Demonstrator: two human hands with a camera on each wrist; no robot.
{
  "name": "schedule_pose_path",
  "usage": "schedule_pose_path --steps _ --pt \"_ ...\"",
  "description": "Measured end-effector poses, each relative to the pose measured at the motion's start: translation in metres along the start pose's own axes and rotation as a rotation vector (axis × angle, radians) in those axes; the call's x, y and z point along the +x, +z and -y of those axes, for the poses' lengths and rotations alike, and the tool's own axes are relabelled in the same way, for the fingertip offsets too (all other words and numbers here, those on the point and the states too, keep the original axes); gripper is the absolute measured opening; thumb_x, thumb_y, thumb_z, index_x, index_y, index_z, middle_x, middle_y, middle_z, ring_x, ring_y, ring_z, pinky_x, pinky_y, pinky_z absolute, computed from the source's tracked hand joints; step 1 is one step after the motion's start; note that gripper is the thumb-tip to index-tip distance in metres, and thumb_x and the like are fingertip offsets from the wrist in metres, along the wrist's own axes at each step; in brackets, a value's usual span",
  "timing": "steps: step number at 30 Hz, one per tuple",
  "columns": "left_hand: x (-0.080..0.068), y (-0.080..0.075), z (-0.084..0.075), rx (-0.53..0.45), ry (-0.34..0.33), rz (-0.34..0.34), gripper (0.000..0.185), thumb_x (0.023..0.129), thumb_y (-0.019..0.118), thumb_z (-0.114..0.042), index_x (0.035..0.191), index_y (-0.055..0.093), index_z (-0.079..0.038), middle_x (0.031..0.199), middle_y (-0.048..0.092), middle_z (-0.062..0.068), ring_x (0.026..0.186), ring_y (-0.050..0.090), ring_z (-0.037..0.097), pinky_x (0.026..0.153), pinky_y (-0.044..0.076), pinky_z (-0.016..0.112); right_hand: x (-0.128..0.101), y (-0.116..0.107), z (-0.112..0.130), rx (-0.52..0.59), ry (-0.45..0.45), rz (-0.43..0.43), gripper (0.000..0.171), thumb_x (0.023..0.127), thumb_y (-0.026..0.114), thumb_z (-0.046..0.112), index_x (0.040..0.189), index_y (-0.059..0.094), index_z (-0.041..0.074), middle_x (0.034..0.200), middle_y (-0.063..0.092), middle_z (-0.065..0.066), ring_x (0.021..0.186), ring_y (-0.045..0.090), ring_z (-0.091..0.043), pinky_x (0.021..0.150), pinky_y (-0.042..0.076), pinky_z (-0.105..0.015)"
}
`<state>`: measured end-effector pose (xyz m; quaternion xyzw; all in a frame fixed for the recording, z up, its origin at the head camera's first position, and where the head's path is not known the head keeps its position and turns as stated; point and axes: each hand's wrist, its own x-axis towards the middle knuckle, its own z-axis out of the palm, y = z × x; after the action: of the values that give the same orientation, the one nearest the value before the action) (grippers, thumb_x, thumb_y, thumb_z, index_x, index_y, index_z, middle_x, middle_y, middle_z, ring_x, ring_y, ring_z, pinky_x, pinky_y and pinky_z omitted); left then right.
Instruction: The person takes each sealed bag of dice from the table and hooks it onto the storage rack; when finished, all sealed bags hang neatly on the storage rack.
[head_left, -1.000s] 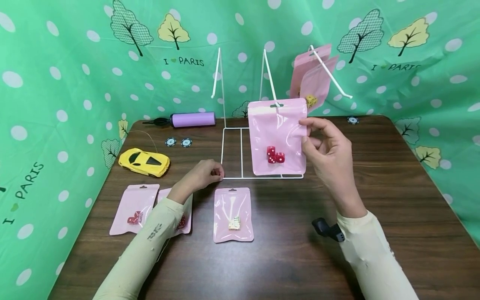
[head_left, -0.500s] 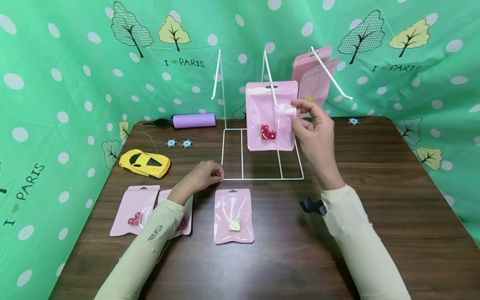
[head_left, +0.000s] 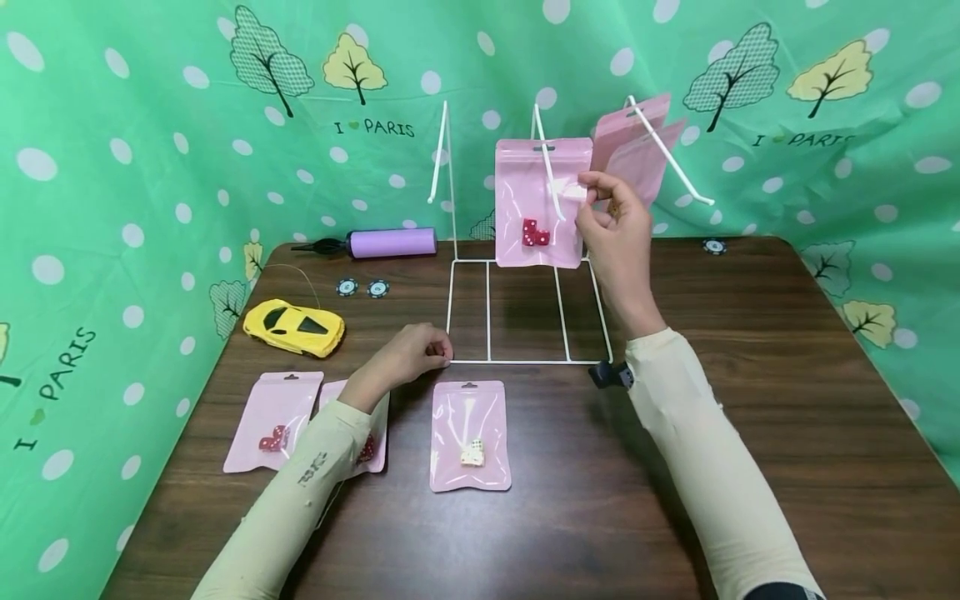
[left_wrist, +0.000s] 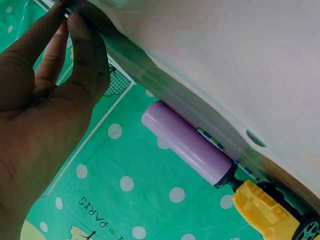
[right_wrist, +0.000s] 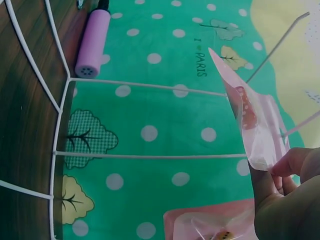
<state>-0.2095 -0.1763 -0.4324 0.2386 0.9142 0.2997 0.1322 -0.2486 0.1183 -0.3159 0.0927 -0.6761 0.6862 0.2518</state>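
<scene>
My right hand (head_left: 621, 242) pinches the right edge of a pink zip bag (head_left: 517, 187) with red dice inside. The bag hangs upright on the middle hook (head_left: 551, 179) of a white wire display rack, the hook running through its top slot. In the right wrist view this bag (right_wrist: 257, 135) appears nearly edge-on, thumb and fingers at its side. At the rack's front left corner, my left hand (head_left: 412, 357) holds the base wire (head_left: 517, 362) between thumb and fingers. The left wrist view shows those fingertips (left_wrist: 72, 20) together on the wire.
Two pink bags (head_left: 641, 137) hang on the right hook; the left hook (head_left: 438, 158) is bare. Another bag with pale dice (head_left: 470, 417) lies before the rack, and two with red dice (head_left: 273, 417) lie left. Behind are a yellow toy car (head_left: 294, 327), purple pump (head_left: 393, 242) and poker chips (head_left: 378, 288).
My right hand has moved the held bag up and back along the middle hook, farther from the hook's tip. The left hand has stayed at the rack's corner.
</scene>
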Motion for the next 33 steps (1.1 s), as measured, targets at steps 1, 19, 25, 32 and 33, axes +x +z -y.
schedule_pose_path --steps 1,19,25,32,33 --pt "0.000 0.000 0.000 -0.001 0.001 0.001 0.013 0.098 0.075 0.004 0.090 0.074 -0.007 0.087 0.070 0.004 0.082 0.064 0.016 0.078 0.055 0.035 0.002 0.000 -0.001 -0.005 0.002 0.000 0.030 0.098 0.058 -0.009 0.126 0.071 -0.006 0.100 0.056 -0.004 0.053 0.040 -0.003 0.052 0.035 -0.014" --pt "0.000 0.000 -0.002 0.014 -0.008 0.004 0.012 0.098 0.075 0.003 0.091 0.074 -0.007 0.088 0.071 0.005 0.084 0.065 0.017 0.079 0.056 0.036 0.021 0.006 -0.008 -0.153 -0.044 -0.002 0.032 0.101 0.057 -0.005 0.130 0.071 -0.005 0.104 0.060 -0.007 0.073 0.054 -0.004 0.063 0.043 -0.013" --pt "0.001 0.002 0.000 0.005 0.013 -0.018 0.014 0.096 0.076 0.005 0.089 0.074 -0.007 0.086 0.070 0.004 0.082 0.066 0.017 0.078 0.056 0.035 0.012 -0.005 -0.015 -0.149 -0.032 0.038 0.035 0.104 0.059 -0.003 0.138 0.066 -0.005 0.115 0.064 -0.011 0.101 0.067 -0.018 0.087 0.056 -0.019" --pt "0.001 0.003 0.000 0.009 0.022 -0.010 0.014 0.096 0.076 0.004 0.088 0.074 -0.008 0.086 0.070 0.004 0.083 0.066 0.016 0.078 0.056 0.034 -0.008 -0.031 -0.028 -0.186 -0.041 0.066 0.034 0.106 0.059 -0.001 0.139 0.066 -0.007 0.123 0.066 -0.016 0.101 0.072 -0.013 0.090 0.058 -0.021" --pt "0.001 0.002 0.000 0.011 0.024 -0.013 0.014 0.096 0.076 0.004 0.088 0.074 -0.008 0.087 0.070 0.004 0.083 0.066 0.016 0.078 0.056 0.035 -0.011 -0.036 -0.030 -0.190 -0.041 0.066 0.033 0.106 0.060 -0.001 0.138 0.067 -0.006 0.122 0.066 -0.015 0.099 0.073 -0.011 0.089 0.058 -0.021"
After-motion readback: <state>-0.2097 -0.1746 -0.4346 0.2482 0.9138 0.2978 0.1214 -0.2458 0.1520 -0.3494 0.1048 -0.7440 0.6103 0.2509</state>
